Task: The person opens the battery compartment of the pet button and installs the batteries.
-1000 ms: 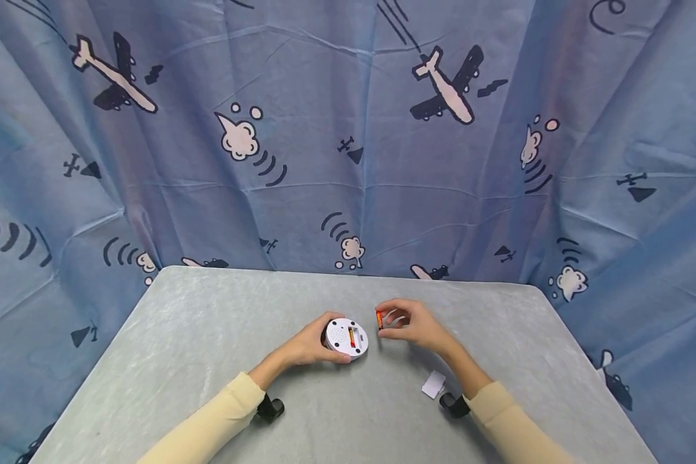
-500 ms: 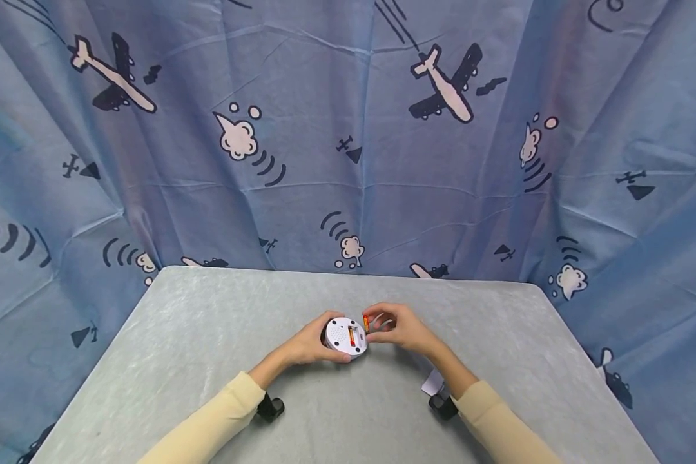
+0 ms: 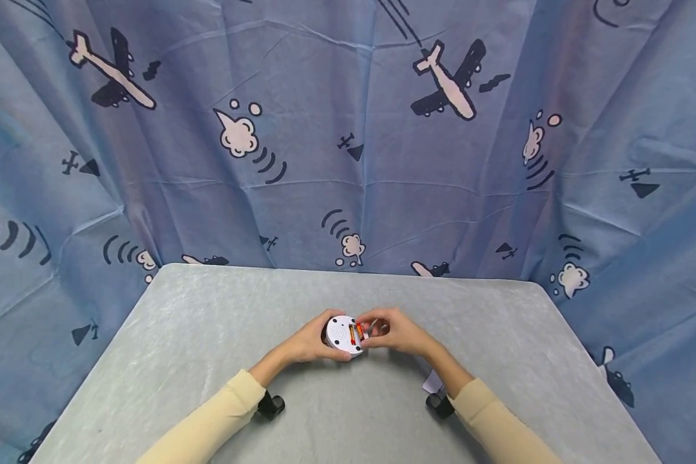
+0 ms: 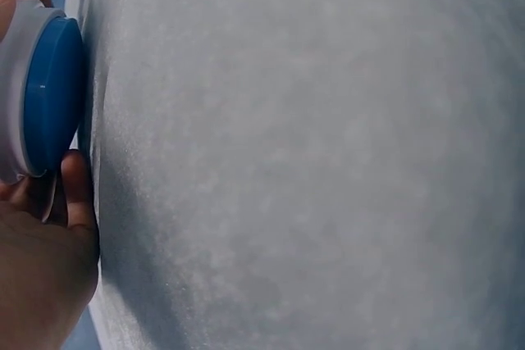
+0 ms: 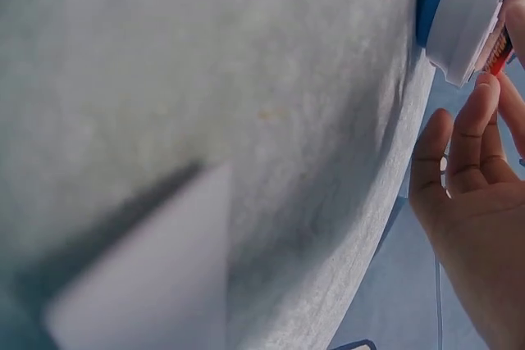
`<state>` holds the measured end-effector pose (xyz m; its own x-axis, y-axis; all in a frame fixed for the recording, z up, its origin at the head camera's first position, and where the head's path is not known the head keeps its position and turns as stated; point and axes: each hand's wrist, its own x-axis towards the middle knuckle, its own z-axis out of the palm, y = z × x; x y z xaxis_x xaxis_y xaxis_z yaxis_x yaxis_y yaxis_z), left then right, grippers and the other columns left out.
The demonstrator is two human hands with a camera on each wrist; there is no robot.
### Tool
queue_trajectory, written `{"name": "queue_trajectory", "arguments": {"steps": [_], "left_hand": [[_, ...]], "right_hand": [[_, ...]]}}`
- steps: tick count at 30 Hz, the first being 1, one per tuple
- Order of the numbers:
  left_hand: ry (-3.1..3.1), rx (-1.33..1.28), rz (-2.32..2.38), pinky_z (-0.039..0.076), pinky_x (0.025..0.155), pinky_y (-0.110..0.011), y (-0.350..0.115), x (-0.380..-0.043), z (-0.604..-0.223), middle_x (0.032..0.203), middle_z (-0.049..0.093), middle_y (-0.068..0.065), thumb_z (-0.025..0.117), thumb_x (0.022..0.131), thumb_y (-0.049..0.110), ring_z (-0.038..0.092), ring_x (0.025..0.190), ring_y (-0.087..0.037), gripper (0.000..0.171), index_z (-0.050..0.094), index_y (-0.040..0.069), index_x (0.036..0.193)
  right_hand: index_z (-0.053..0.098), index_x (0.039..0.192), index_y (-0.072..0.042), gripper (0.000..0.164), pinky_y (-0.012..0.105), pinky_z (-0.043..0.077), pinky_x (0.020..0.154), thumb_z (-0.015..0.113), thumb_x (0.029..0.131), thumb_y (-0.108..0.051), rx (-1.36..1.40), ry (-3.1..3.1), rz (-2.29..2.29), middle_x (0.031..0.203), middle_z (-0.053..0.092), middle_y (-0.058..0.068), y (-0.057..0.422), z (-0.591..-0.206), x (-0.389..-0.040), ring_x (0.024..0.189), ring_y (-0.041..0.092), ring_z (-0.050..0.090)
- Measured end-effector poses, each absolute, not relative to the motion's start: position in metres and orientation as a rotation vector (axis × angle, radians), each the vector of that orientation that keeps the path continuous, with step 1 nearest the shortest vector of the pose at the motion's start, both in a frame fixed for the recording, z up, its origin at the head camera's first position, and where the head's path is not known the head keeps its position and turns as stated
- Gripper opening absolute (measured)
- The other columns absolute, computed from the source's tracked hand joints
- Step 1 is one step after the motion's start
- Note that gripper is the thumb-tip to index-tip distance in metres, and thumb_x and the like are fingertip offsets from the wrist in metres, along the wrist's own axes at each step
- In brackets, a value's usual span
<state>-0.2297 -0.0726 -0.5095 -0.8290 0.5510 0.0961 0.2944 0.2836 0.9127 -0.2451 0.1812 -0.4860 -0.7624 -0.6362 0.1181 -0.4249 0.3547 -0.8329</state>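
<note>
My left hand [image 3: 313, 340] grips a round white device [image 3: 338, 332] by its side, its underside with dark feet and a battery bay turned up. On the device's lower side is a blue dome [image 4: 56, 92], seen in the left wrist view. One red and orange battery [image 3: 352, 334] lies in the bay. Between thumb and fingers my right hand [image 3: 397, 332] pinches a second battery [image 3: 360, 331] at the bay's right side. The right wrist view shows this battery's red end by the fingertips; whether it is fully seated I cannot tell.
A small white piece [image 3: 433, 383] lies on the grey table [image 3: 209, 335], partly under the right forearm. Black wrist cameras sit at both wrists. Behind the table's far edge hangs a blue curtain [image 3: 301, 212] printed with airplanes.
My right hand has moved left and brought its battery from beside the device to the battery bay. The left hand and the device have stayed nearly in place.
</note>
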Motion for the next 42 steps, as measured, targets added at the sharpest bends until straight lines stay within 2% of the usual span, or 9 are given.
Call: {"name": "queue_trajectory", "arguments": {"steps": [6, 16, 20, 34, 42], "left_hand": [[2.327, 0.797, 1.541, 0.043, 0.095, -0.037, -0.0726, -0.2306, -0.5091, 0.124, 0.059, -0.01, 0.091, 0.076, 0.011, 0.055, 0.109, -0.023, 0.083, 0.045, -0.004, 0.143], [2.346, 0.783, 1.508, 0.043, 0.097, -0.037, -0.0736, -0.2312, -0.5101, 0.124, 0.059, -0.007, 0.092, 0.076, 0.019, 0.055, 0.111, -0.02, 0.084, 0.046, -0.002, 0.143], [2.343, 0.791, 1.528, 0.042, 0.097, -0.039, -0.0734, -0.2276, -0.5039, 0.124, 0.06, -0.01, 0.092, 0.076, 0.015, 0.055, 0.111, -0.023, 0.082, 0.047, -0.003, 0.142], [2.336, 0.774, 1.541, 0.042, 0.098, -0.038, -0.073, -0.2318, -0.5117, 0.123, 0.06, -0.008, 0.092, 0.075, 0.015, 0.054, 0.111, -0.022, 0.082, 0.048, -0.001, 0.142], [2.311, 0.804, 1.57, 0.043, 0.096, -0.034, -0.073, -0.2322, -0.5116, 0.12, 0.061, -0.006, 0.094, 0.072, 0.013, 0.056, 0.109, -0.019, 0.078, 0.052, 0.001, 0.136]], "right_hand": [[0.071, 0.12, 0.002, 0.042, 0.023, 0.048, 0.064, 0.086, 0.082, -0.009, -0.984, 2.397, -1.306, 0.096, 0.066, 0.007, 0.1816, -0.4869, -0.2442, 0.074, 0.015, 0.057], [0.07, 0.122, 0.003, 0.041, 0.026, 0.051, 0.067, 0.084, 0.085, -0.01, -0.962, 2.347, -1.307, 0.098, 0.067, 0.008, 0.1823, -0.486, -0.2446, 0.078, 0.017, 0.059], [0.07, 0.12, 0.003, 0.038, 0.027, 0.052, 0.068, 0.083, 0.086, -0.008, -0.964, 2.354, -1.305, 0.098, 0.067, 0.01, 0.1819, -0.4865, -0.2452, 0.078, 0.016, 0.06], [0.073, 0.112, 0.001, 0.031, 0.03, 0.054, 0.069, 0.084, 0.084, -0.008, -0.965, 2.361, -1.344, 0.093, 0.069, 0.012, 0.1817, -0.4894, -0.2476, 0.077, 0.017, 0.062], [0.075, 0.109, 0.0, 0.032, 0.027, 0.052, 0.067, 0.087, 0.081, -0.008, -0.908, 2.37, -1.341, 0.087, 0.068, 0.008, 0.1795, -0.4915, -0.2498, 0.075, 0.016, 0.06]]}}
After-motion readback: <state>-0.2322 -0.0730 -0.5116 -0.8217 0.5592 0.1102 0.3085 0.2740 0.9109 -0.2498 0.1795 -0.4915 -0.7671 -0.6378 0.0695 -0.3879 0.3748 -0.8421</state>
